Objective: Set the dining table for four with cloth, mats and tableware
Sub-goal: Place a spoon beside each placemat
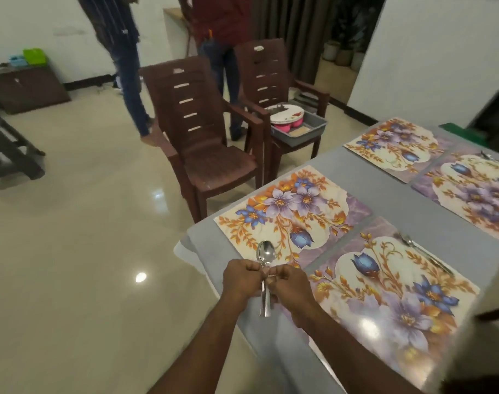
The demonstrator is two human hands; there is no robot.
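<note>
Head view: left hand (240, 277) and right hand (288, 282) both pinch the spoons (265, 275) upright, bowls pointing away, over the bench (384, 177) corner. The nearest floral mat (285, 211) lies just ahead, closer to the right hand. Grey cloth covers the bench; brown chairs (202, 137) stand beyond on glossy floor.

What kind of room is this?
Probably a home dining room: a clothed table with floral mats, brown chairs beside it, and a tub of plates on one chair.
</note>
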